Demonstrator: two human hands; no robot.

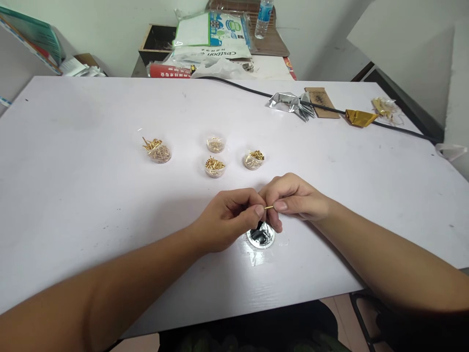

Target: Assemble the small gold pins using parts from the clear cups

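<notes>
My left hand (234, 217) and my right hand (295, 198) meet over the front middle of the table. Between their pinched fingertips runs a thin gold-coloured metal pin (269, 208), one end in each hand. Under the fingers lies a round shiny silver dish (262, 237), partly hidden by my left hand. Farther back stand small clear cups of gold pins: one at the left (160, 152), two in the middle, a front cup (215, 167) and a rear cup (215, 144), and one at the right (254, 160).
A black cable (242, 87) crosses the table's back. Near it lie crumpled silver foil (287, 101), a brown card (322, 102), gold foil (361, 118) and a clear bag (386, 110). Behind the table are a water bottle (264, 19), a black box (157, 39) and packages.
</notes>
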